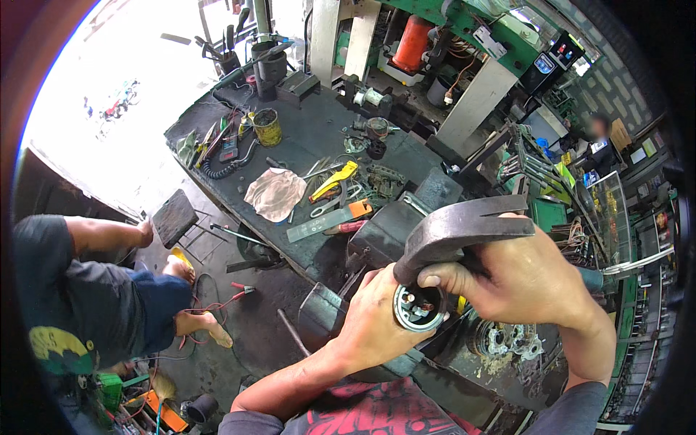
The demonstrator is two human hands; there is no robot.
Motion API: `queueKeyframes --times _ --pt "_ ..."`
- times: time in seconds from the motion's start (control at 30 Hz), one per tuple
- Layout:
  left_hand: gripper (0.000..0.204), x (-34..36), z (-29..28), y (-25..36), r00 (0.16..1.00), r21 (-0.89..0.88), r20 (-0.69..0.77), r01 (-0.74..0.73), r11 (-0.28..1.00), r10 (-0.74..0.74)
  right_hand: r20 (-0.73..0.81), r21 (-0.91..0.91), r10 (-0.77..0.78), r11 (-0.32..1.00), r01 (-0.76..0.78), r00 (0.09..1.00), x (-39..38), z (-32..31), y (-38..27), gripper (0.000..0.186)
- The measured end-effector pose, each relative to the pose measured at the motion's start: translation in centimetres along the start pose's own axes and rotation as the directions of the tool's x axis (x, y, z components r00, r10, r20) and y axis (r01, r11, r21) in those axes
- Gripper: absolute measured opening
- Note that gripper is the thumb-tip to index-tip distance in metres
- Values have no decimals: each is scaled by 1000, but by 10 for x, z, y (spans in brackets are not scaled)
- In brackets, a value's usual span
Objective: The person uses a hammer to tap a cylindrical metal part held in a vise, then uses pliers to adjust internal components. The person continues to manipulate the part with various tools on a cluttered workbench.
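Note:
My right hand [518,272] is closed around a claw hammer, its dark steel hammer head [464,230] reaching across above my fingers with the split claw toward the right. The hammer's handle is hidden from view. My left hand [373,312] grips a round metal housing [419,325], open at the top, with small metal and copper-coloured parts visible inside. The hammer's lower end is close to the housing's rim; I cannot tell whether they touch. My right thumb is beside the opening. Behind the hands stands a heavy grey metal block [380,235], apparently a bench vise.
The dark workbench [217,134] holds a rag [275,194], an orange-handled saw [326,221], a yellow-handled tool [335,180] and a yellow can [267,129]. A cast metal part [511,341] lies at right. Another person [101,297] is at left, near a stool [175,217] and cables.

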State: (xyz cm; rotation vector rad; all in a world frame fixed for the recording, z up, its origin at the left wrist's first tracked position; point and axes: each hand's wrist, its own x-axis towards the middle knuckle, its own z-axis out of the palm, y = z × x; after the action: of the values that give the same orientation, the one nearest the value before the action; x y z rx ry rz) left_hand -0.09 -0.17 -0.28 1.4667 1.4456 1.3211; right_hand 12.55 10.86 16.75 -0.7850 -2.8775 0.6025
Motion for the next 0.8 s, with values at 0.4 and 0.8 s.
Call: queueKeyframes --times 0.4,0.8 --pt "73 3 -5 -5 993 -29 109 -47 998 50 113 -96 0 995 11 994 4 -3 -16 27" --pt "78 27 -34 -25 875 -171 452 -105 980 172 -114 16 -71 997 73 991 -5 -5 -23 23"
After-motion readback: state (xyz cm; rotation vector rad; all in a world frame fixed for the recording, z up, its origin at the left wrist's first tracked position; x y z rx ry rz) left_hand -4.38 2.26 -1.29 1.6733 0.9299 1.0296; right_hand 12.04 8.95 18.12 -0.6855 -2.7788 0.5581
